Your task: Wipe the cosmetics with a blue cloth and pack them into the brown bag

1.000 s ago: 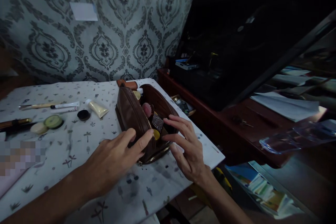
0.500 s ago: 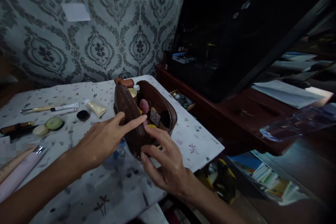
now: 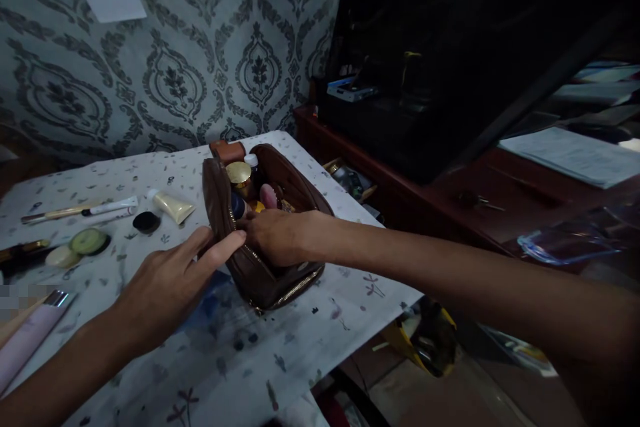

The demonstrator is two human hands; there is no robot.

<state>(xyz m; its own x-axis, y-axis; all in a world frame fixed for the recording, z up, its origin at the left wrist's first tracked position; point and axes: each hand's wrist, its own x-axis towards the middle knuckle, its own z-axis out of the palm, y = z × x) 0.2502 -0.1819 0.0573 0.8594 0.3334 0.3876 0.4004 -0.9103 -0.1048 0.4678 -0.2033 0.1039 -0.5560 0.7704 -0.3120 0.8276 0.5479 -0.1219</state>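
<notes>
A brown zip-up cosmetic bag point(image 3: 216, 195) stands unzipped on the table. My left hand point(image 3: 167, 283) pinches its left rim, thumb and forefinger on the zipper edge. My right hand point(image 3: 280, 237) reaches down inside the bag; its fingertips are hidden among the contents, so what they touch cannot be made out. In the bag I see a jar with a gold lid point(image 3: 239, 175), a white-capped bottle point(image 3: 251, 161) and a pink rounded item point(image 3: 269, 196). Behind the bag lies a small tan leather case point(image 3: 231, 151).
Left on the patterned tablecloth point(image 3: 280, 340) lie a cream tube point(image 3: 173, 207), a black round cap point(image 3: 147, 221), brushes point(image 3: 75, 211), an open green pot point(image 3: 89, 241) and a pink tube point(image 3: 37, 337). A dark television point(image 3: 425, 47) stands at the right on a reddish cabinet point(image 3: 490, 207).
My right hand has moved from the bag's near rim down into it. My left hand stays at the left rim. The view has shifted slightly.
</notes>
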